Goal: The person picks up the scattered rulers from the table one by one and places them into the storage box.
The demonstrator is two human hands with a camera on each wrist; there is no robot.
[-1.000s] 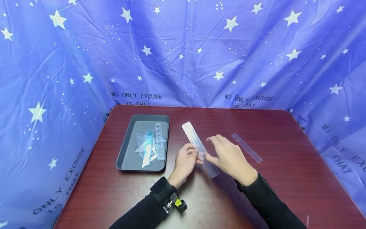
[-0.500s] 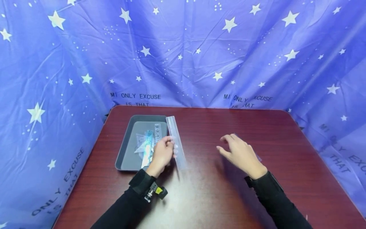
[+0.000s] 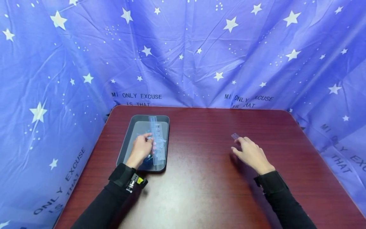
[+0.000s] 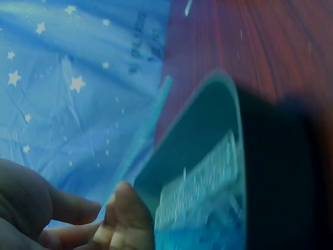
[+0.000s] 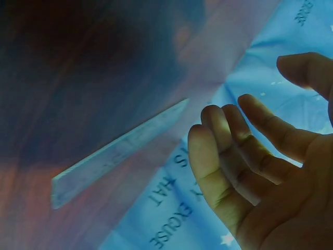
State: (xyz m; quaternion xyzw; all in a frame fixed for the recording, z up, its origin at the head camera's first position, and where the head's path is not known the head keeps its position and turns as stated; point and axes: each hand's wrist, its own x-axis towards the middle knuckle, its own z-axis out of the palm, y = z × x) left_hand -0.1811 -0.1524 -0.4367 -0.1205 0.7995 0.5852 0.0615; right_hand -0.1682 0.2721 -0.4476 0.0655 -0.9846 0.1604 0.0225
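Observation:
My left hand (image 3: 140, 149) is over the dark grey tray (image 3: 143, 118) and pinches a long clear ruler (image 3: 153, 124) between thumb and fingers. In the left wrist view this ruler (image 4: 141, 140) slants up from the fingertips, apart from the tray wall. Inside the tray, a clear ruler with cut-out shapes (image 3: 162, 136) lies by the right wall, and blue pieces are partly hidden by the hand. My right hand (image 3: 253, 155) hovers with relaxed fingers above a small clear ruler (image 3: 234, 136). The right wrist view shows that ruler (image 5: 119, 153) flat on the table, apart from the fingers.
The dark red wooden table (image 3: 197, 178) has a rounded far edge. A blue star-printed curtain (image 3: 186, 63) hangs behind it and along both sides. The raised tray walls (image 4: 242, 156) stand around the drawing tools.
My left hand has carried the long clear ruler leftward from mid-table to over the tray. My right hand has left it and moved right, over the small ruler.

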